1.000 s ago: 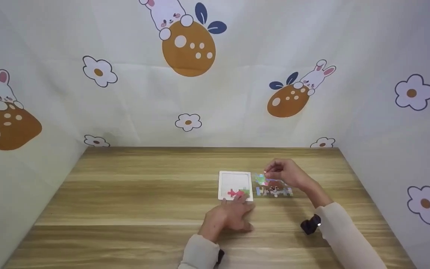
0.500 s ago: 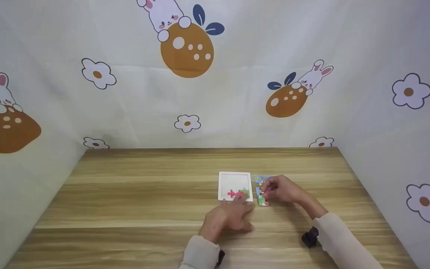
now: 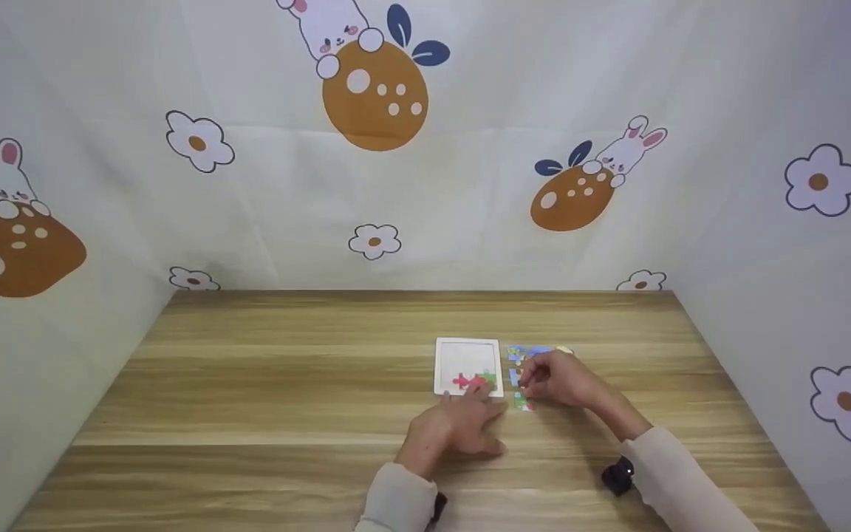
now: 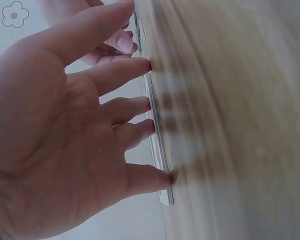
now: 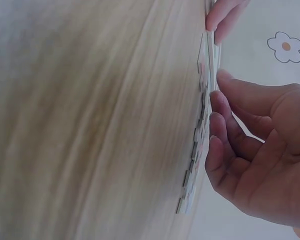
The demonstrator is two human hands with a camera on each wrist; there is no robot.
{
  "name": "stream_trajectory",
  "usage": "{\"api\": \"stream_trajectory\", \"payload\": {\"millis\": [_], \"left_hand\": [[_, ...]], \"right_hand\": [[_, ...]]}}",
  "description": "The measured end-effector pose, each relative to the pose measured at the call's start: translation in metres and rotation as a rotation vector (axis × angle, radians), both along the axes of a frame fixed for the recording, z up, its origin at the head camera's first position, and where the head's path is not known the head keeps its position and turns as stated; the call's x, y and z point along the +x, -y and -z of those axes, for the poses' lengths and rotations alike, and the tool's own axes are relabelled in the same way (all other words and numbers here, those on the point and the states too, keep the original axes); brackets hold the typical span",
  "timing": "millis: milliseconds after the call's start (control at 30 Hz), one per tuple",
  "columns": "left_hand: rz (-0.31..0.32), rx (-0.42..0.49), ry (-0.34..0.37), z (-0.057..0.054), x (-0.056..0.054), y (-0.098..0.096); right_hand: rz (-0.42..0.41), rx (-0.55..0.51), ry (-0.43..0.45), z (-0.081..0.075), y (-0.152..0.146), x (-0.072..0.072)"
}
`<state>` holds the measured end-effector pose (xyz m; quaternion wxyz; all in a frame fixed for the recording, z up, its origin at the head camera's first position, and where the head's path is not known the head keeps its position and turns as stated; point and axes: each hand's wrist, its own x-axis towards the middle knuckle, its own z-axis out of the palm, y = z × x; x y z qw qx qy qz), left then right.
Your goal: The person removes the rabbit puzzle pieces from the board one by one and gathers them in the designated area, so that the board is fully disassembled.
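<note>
A white square puzzle tray (image 3: 464,358) lies flat on the table. Along its near edge are a red jigsaw piece (image 3: 461,382) and a green jigsaw piece (image 3: 488,378). My left hand (image 3: 455,427) rests its spread fingertips on that near edge; in the left wrist view the left hand (image 4: 80,140) has its fingers extended. My right hand (image 3: 562,378) is just right of the tray, thumb and index fingertips close together over loose jigsaw pieces (image 3: 536,350). Beside its thumb lies a green and red piece (image 3: 521,402). Whether the right fingertips pinch anything is hidden.
The wood-grain table (image 3: 248,391) reaches back to a pale curtain (image 3: 455,185) printed with rabbits, oranges and flowers. Curtain walls stand at both sides too. A small black device (image 3: 617,476) sits at the right wrist.
My right hand has come down and nearer from the back of the loose pieces. A green and red piece now lies at their near left corner. The left hand stays put.
</note>
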<state>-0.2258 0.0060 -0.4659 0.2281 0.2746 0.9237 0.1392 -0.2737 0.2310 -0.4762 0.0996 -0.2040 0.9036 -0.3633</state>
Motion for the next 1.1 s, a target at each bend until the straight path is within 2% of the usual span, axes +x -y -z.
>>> {"api": "stream_trajectory", "payload": {"millis": [367, 533, 700, 967, 1100], "left_hand": [[-0.035, 0.001, 0.020, -0.002, 0.004, -0.003], [0.002, 0.004, -0.007, -0.004, 0.005, -0.004], [0.067, 0.015, -0.038, -0.002, 0.006, -0.005], [0.097, 0.017, 0.004, 0.001, 0.004, -0.003], [0.104, 0.015, 0.011, 0.000, 0.003, -0.003]], "right_hand": [[-0.016, 0.003, 0.000, 0.004, 0.001, 0.003], [0.006, 0.029, -0.043, -0.006, 0.007, 0.002], [0.064, 0.068, -0.012, -0.015, 0.020, -0.001], [0.071, 0.103, -0.034, -0.018, 0.037, -0.006], [0.081, 0.079, -0.034, -0.019, 0.043, -0.009]]}}
